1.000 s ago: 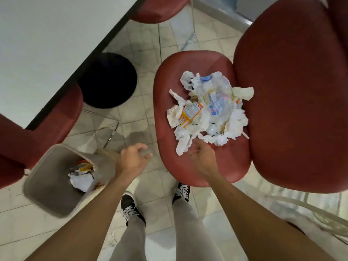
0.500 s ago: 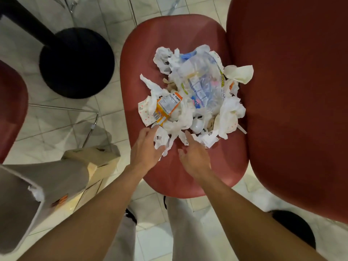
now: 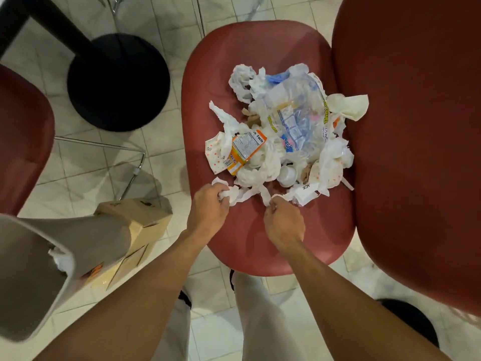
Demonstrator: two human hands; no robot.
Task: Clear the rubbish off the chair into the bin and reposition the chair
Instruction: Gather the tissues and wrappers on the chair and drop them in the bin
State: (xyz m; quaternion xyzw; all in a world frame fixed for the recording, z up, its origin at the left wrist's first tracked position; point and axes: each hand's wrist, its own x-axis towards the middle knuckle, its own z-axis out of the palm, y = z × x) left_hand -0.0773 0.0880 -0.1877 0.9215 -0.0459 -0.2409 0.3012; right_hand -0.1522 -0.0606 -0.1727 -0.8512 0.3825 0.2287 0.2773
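A pile of rubbish (image 3: 283, 136) lies on the red chair seat (image 3: 250, 48): crumpled white tissues, a clear plastic bag, an orange packet and a small white cup. My left hand (image 3: 208, 207) is closed on a crumpled tissue at the pile's near edge. My right hand (image 3: 283, 222) pinches a white paper strip beside it. The grey bin (image 3: 33, 269) stands at the lower left with white paper inside. The chair's red backrest (image 3: 416, 152) fills the right side.
A black round table base (image 3: 117, 82) stands on the tiled floor to the upper left. Another red chair (image 3: 23, 136) is at the left edge. A cardboard box (image 3: 135, 225) leans behind the bin. My legs and shoes are below the seat.
My left hand came over from the bin to the pile, and both hands closed on tissue at its near edge. The view moved in closer over the seat.
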